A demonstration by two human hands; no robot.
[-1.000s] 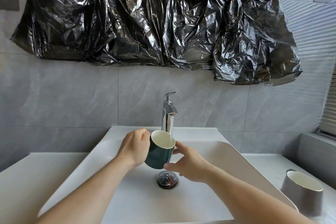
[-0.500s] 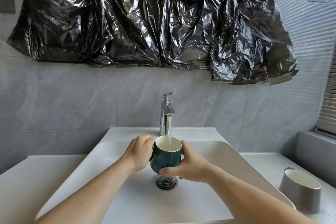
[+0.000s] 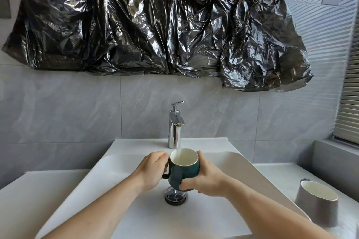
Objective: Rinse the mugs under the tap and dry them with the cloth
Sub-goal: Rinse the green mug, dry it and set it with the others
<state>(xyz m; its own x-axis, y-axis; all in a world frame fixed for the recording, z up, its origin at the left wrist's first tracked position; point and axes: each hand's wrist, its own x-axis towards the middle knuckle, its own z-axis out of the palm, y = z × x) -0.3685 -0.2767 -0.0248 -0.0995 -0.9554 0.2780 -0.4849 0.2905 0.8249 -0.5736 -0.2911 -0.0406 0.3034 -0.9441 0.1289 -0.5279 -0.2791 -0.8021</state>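
Observation:
A dark green mug (image 3: 182, 174) with a cream inside is held upright over the white basin (image 3: 242, 167), under the chrome tap (image 3: 175, 126). A thin stream of water runs from the spout into the mug. My left hand (image 3: 153, 169) grips the mug's handle on its left side. My right hand (image 3: 207, 178) wraps round the mug's right side and bottom. A grey mug (image 3: 318, 203) with a white inside stands on the counter at the right. No cloth is in view.
The round dark drain plug (image 3: 175, 197) sits in the basin directly below the mug. White counter (image 3: 29, 196) runs to both sides. Crumpled black plastic sheeting (image 3: 155, 21) covers the wall above the tap. Window blinds (image 3: 349, 103) stand at the far right.
The green mug went from tilted to upright and shifted right, under the running water. My right hand closed round its side and bottom; my left hand kept hold of the handle.

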